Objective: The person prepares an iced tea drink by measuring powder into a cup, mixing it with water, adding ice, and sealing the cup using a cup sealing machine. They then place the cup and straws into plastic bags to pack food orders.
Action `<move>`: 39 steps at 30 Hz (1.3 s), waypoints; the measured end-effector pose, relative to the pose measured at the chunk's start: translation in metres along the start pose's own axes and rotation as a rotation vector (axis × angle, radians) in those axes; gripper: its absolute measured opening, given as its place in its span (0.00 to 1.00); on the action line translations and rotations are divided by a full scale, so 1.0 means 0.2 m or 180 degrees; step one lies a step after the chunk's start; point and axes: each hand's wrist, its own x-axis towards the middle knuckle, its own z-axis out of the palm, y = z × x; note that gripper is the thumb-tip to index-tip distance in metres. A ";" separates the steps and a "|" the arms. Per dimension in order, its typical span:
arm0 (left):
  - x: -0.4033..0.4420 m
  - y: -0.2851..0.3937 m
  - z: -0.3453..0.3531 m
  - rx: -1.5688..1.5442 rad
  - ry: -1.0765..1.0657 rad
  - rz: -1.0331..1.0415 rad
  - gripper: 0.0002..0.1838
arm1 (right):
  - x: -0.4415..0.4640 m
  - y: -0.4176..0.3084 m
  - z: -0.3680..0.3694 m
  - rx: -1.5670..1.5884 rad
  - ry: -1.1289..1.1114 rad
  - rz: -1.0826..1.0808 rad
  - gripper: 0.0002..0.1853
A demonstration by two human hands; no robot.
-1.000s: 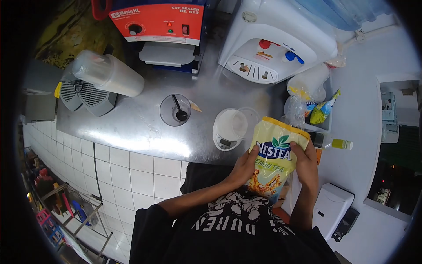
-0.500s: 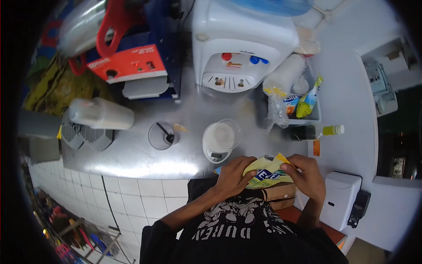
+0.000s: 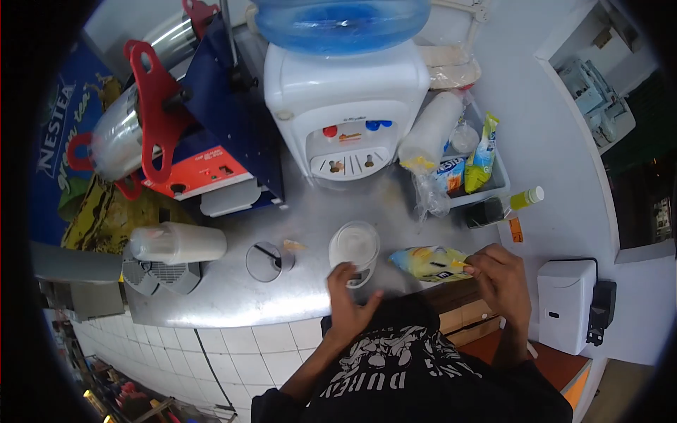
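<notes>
My right hand pinches one end of a yellow drink powder packet, which lies sideways over the counter's front edge. My left hand is at the front of a white kitchen scale, thumb and fingers apart, with nothing in it. Its fingertips overlap the scale's near side; whether they touch it, I cannot tell. On the scale stands a clear plastic cup. Further left, another clear cup has a dark spoon-like utensil in it.
A water dispenser stands at the back, beside a red-and-blue cup sealing machine. Stacked plastic cups lie at the left. On the right are a tray of packets and a bottle of dark liquid.
My left hand has let go of the packet and moved left to the scale. The right hand still grips the packet, now lying flatter. The camera view has shifted.
</notes>
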 end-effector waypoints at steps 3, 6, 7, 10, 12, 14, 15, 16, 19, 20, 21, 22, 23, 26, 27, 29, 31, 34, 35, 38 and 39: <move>0.00 -0.12 -0.01 0.0091 0.0194 -0.0573 0.47 | 0.02 0.06 -0.11 -0.0124 0.0348 0.0027 0.02; 0.06 -0.17 0.03 0.0047 0.0181 -0.0943 0.54 | 0.11 0.11 -0.25 -0.0076 0.1019 0.0446 0.06; 0.08 -0.18 0.05 -0.0065 0.0194 -0.1010 0.55 | 0.15 0.12 -0.29 -0.0034 0.1264 0.0660 0.08; 0.13 -0.21 0.12 -0.0321 0.0258 -0.1087 0.60 | 0.32 0.16 -0.36 0.0747 0.2064 0.1249 0.16; 0.15 -0.25 0.15 -0.0468 0.0314 -0.1054 0.61 | 0.44 0.24 -0.35 0.1028 0.2523 0.1188 0.17; 0.17 -0.27 0.19 -0.0480 0.0441 -0.0914 0.57 | 0.56 0.33 -0.31 0.1050 0.2895 0.1226 0.18; 0.19 -0.30 0.20 -0.0423 0.0456 -0.0878 0.56 | 0.63 0.39 -0.29 0.1074 0.3062 0.1235 0.19; 0.19 -0.31 0.20 -0.0362 0.0477 -0.0857 0.55 | 0.70 0.47 -0.27 0.0802 0.3122 0.1189 0.19; 0.19 -0.34 0.23 -0.0295 0.0504 -0.0749 0.49 | 0.88 0.71 -0.16 0.0129 0.3147 0.1172 0.19; 0.19 -0.36 0.24 -0.0318 0.0468 -0.0724 0.49 | 0.94 0.76 -0.10 -0.0007 0.3093 0.1211 0.19; 0.19 -0.32 0.22 -0.0286 0.0467 -0.0772 0.48 | 0.98 0.81 -0.05 -0.0149 0.3042 0.1245 0.19; 0.19 -0.29 0.21 -0.0340 0.0486 -0.0720 0.47 | 1.02 0.88 0.01 -0.0248 0.2918 0.1272 0.19; 0.18 -0.25 0.19 -0.0388 0.0496 -0.0670 0.47 | 1.04 0.94 0.07 -0.0348 0.2791 0.1307 0.19; 0.15 -0.24 0.16 -0.0456 0.0426 -0.0728 0.47 | 1.04 1.21 0.20 -0.0437 0.2575 0.1461 0.18; 0.15 -0.21 0.13 -0.0409 0.0373 -0.0770 0.48 | 1.04 1.31 0.20 -0.0459 0.2551 0.1513 0.18; 0.16 -0.19 0.12 -0.0342 0.0323 -0.0865 0.49 | 1.03 1.42 0.18 0.0046 0.2117 0.1838 0.19; 0.17 -0.24 0.15 -0.0386 0.0408 -0.0869 0.49 | 1.00 1.46 0.19 0.0429 0.1815 0.2048 0.19; 0.20 -0.26 0.16 -0.0464 0.0499 -0.0825 0.50 | 0.97 1.44 0.25 0.0501 0.1675 0.2083 0.21; 0.22 -0.27 0.16 -0.0486 0.0532 -0.0796 0.50 | 0.95 1.43 0.26 0.0280 0.1719 0.2031 0.23; 0.24 -0.27 0.14 -0.0369 0.0502 -0.0775 0.51 | 0.90 1.15 0.28 -0.1134 0.2232 0.1454 0.30; 0.24 -0.26 0.13 -0.0362 0.0536 -0.0770 0.50 | 0.88 0.92 0.27 -0.1187 0.2313 0.1152 0.28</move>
